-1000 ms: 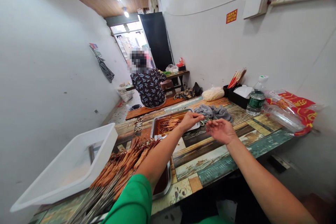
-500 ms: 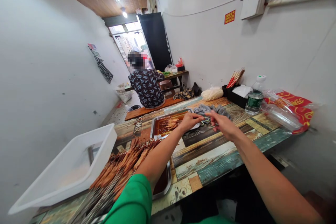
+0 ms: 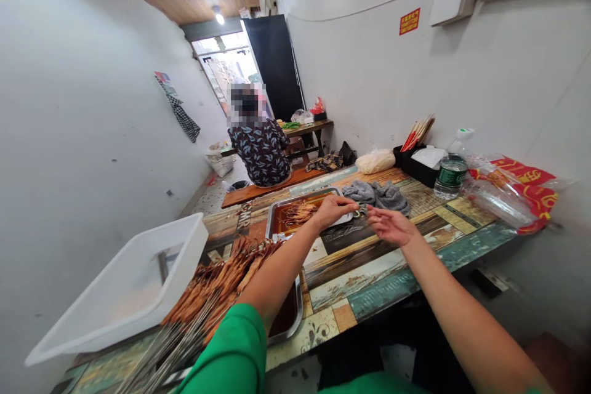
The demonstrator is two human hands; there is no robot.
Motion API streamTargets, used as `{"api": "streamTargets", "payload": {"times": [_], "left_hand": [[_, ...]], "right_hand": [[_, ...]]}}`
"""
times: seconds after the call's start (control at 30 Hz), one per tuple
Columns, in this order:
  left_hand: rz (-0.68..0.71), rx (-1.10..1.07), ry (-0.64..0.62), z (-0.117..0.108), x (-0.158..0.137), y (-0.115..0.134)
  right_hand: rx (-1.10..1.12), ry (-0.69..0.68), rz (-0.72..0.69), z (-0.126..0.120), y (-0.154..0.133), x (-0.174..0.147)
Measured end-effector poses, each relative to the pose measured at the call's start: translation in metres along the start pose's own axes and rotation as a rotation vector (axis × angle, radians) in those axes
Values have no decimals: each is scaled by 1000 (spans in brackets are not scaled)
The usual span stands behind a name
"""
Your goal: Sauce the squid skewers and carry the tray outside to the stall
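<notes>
Above the middle of the table, my left hand (image 3: 338,209) is closed in a pinch, its fingertips pointing right. Whatever sits in that pinch is too small to make out. My right hand (image 3: 391,226) is close by, palm turned up and fingers curled, its tips nearly meeting the left ones; what it holds is unclear. Left of my hands lies a metal tray (image 3: 273,217) with brown liquid and skewered brown food pieces (image 3: 302,212). Under my left forearm, many metal skewers of brown food (image 3: 217,283) rest across a second tray (image 3: 295,320). Behind my hands lies a grey cloth (image 3: 390,197).
A white plastic bin (image 3: 184,258) stands at the left. Along the wall are a bag of pale food (image 3: 375,161), a black box (image 3: 418,170) with tissues and chopsticks, a water bottle (image 3: 451,173) and red plastic packaging (image 3: 521,191). Another person (image 3: 261,151) sits beyond, back turned.
My right hand has rolled palm-up and dropped slightly, its fingers more curled. The left hand keeps its pinch in nearly the same place. The camera view has shifted a little.
</notes>
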State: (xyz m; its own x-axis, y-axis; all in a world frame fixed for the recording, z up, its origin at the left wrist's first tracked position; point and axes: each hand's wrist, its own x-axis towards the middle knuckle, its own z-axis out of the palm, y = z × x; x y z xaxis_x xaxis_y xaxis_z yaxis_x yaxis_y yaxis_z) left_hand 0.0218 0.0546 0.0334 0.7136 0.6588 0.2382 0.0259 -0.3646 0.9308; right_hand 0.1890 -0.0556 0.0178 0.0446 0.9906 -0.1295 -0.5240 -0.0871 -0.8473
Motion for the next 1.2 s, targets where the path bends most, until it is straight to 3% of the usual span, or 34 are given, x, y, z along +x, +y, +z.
{"api": "streamTargets", "payload": {"times": [0.13, 0.27, 0.33, 0.43, 0.57, 0.63, 0.77, 0.83, 0.93, 1.07, 1.2], "left_hand": [[10, 6, -11, 3, 2, -5], [28, 25, -54, 6, 6, -13], [27, 34, -70, 8, 9, -18], [18, 32, -88, 9, 15, -21], [-3, -94, -144, 0, 17, -13], [12, -146, -142, -5, 15, -6], [66, -143, -82, -8, 13, 1], [63, -123, -50, -4, 14, -2], [43, -68, 7, 3, 15, -9], [43, 69, 57, 10, 16, -13], [54, 157, 39, 9, 15, -11]], "right_hand": [[116, -63, 51, -7, -28, -12], [108, -11, 20, 8, -39, -31], [-100, 54, -71, 24, -37, -37], [-631, 111, -243, 55, -20, -43], [-1384, 47, -356, 85, 12, -52], [-1554, 114, -449, 86, 16, -55], [-1746, 446, -798, 69, -7, -44], [-1948, 410, -743, 61, -22, -33], [-2166, 229, -575, 56, -36, -21], [-2246, 108, -503, 58, -46, -18], [-2277, 47, -257, 63, -59, -11]]}}
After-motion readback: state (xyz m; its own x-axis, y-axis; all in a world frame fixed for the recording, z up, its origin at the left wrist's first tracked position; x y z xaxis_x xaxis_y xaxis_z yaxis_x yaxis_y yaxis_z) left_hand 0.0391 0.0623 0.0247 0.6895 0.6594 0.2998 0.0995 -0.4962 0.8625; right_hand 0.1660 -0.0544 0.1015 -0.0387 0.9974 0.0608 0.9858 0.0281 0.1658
